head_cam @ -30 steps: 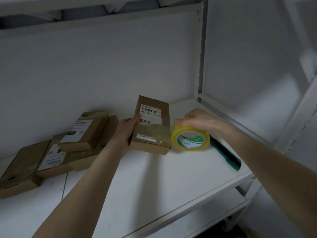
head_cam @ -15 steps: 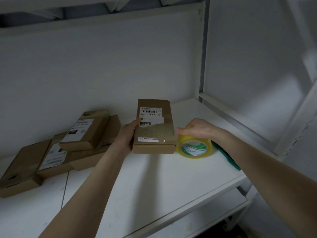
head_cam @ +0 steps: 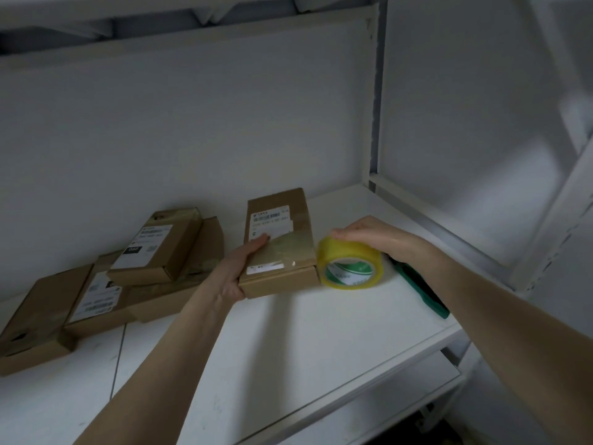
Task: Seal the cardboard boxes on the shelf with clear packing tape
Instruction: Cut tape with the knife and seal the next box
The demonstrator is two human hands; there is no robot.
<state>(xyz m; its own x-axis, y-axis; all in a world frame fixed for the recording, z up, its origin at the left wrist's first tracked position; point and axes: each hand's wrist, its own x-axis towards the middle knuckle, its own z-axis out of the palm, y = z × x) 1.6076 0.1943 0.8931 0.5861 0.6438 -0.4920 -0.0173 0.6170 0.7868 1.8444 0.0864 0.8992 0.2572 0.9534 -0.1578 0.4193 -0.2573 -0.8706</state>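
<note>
A flat cardboard box (head_cam: 290,281) with white labels lies on the white shelf (head_cam: 321,335). My left hand (head_cam: 232,274) grips its left edge, thumb on top near the label. A strip of clear tape (head_cam: 288,250) runs across the box top to its right edge. There my right hand (head_cam: 365,232) grips a yellowish tape roll (head_cam: 351,264) with a green-and-white core, held against the box's right side.
Several more labelled cardboard boxes (head_cam: 154,248) lie stacked at the left against the back wall. A green tool (head_cam: 423,292) lies on the shelf under my right forearm. A white upright post (head_cam: 373,101) stands at the back right. A lower shelf (head_cam: 369,409) shows below.
The box was tilted up and now lies flat on the shelf. The tape roll has moved down to the box's right edge, with tape drawn across the top.
</note>
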